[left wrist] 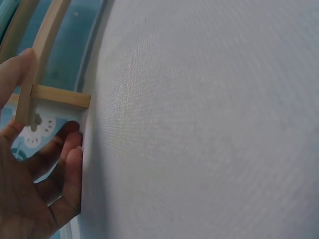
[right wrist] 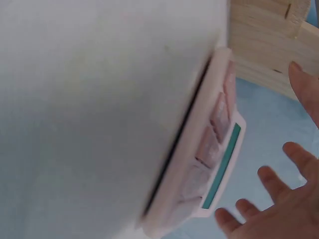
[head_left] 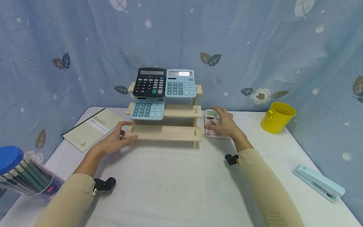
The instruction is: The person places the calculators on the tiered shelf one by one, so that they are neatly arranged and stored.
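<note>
A three-tier wooden rack (head_left: 167, 132) stands at the table's middle. My left hand (head_left: 114, 142) grips the left end of its lowest board, thumb at the front edge; in the left wrist view the thumb (left wrist: 15, 72) touches the board (left wrist: 42, 55). A pink calculator (head_left: 211, 119) lies flat right of the rack. Over it hovers my right hand (head_left: 226, 123), fingers spread; the right wrist view shows a gap between that hand (right wrist: 284, 209) and the calculator (right wrist: 199, 149). On the top tier sit a black calculator (head_left: 149, 82) and a light blue one (head_left: 180, 83); another blue calculator (head_left: 148, 108) occupies the middle tier's left.
A notepad (head_left: 95, 127) lies left of the rack. Nearer on the left stands a blue-lidded tub of pencils (head_left: 31, 176). To the right are a yellow bucket (head_left: 276, 119) and a light blue stapler (head_left: 319, 183). Patterned blue curtain (head_left: 227, 37) encloses the white table (head_left: 181, 189).
</note>
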